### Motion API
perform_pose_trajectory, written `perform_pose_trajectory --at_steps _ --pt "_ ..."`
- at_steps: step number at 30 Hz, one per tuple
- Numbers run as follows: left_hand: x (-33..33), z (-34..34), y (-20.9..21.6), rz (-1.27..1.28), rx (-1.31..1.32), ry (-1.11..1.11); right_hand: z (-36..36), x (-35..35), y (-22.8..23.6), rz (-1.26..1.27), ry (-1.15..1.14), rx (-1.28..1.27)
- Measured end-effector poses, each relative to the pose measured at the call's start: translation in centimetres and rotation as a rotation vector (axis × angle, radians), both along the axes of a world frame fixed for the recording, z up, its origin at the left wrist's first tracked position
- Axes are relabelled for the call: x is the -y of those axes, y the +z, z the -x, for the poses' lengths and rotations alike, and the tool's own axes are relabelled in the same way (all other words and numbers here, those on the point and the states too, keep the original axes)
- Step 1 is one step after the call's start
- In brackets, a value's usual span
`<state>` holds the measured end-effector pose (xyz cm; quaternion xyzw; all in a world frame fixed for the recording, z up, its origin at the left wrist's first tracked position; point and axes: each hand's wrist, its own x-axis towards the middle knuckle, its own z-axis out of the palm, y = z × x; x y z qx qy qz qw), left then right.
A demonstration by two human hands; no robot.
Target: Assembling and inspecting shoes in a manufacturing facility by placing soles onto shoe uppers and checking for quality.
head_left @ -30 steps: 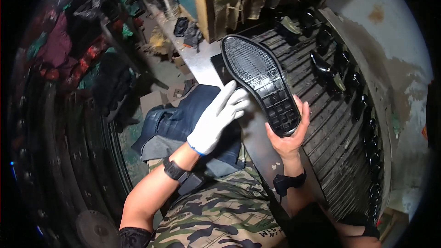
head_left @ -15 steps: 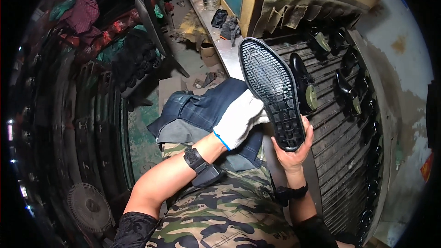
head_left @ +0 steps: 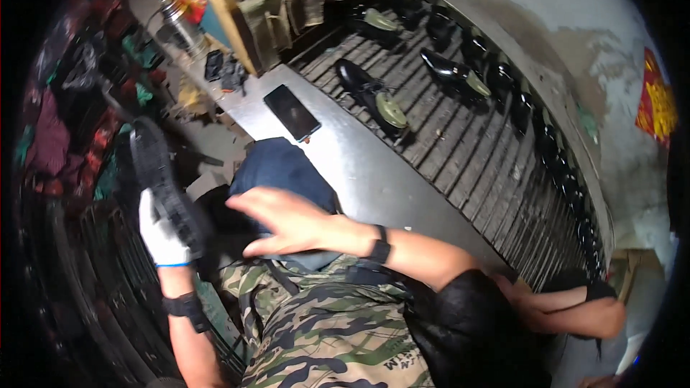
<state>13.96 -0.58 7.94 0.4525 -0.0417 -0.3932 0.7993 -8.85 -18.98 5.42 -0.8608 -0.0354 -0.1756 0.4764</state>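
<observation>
A black rubber shoe sole (head_left: 159, 165) stands nearly upright at the left, its gridded face turned partly right and blurred. My left hand (head_left: 151, 228), in a white knitted glove with a blue cuff edge, is closed round its lower part. My bare right hand (head_left: 284, 221) is over my lap, thumb apart and fingers stretched to the left, holding nothing. It is a short way to the right of the sole. Below both hands is dark blue cloth (head_left: 277, 165) across my lap.
A metal ledge (head_left: 366, 172) with a phone (head_left: 292, 113) borders a slatted conveyor (head_left: 460, 136). Black shoes (head_left: 370, 93) stand on it, several along the far side. A steel flask (head_left: 180, 29) is at the upper left. Another person's arm (head_left: 568, 309) is at the lower right.
The sole has gone from the centre to the left in my gloved left hand. My right hand has let go of it and moved left over my lap. The view has turned right.
</observation>
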Motion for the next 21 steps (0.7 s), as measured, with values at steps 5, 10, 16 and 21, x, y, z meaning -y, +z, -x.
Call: perform_pose_trajectory --at_steps 5,10,16,21 --pt "-3.5 -1.9 3.5 0.098 -0.025 -0.092 -6.8 -8.7 -5.5 0.279 0.144 -0.225" --pt "-5.4 -4.4 2.1 0.044 0.147 -0.14 -8.8 -11.0 -4.1 -0.028 0.231 -0.289" --pt "0.4 -0.6 2.1 -0.089 0.008 0.143 -2.6 -16.5 -0.4 -0.388 1.212 -0.188" --pt "1.3 3.2 -3.6 0.285 -0.311 -0.035 0.3 -7.4 0.9 -0.055 0.645 -0.139"
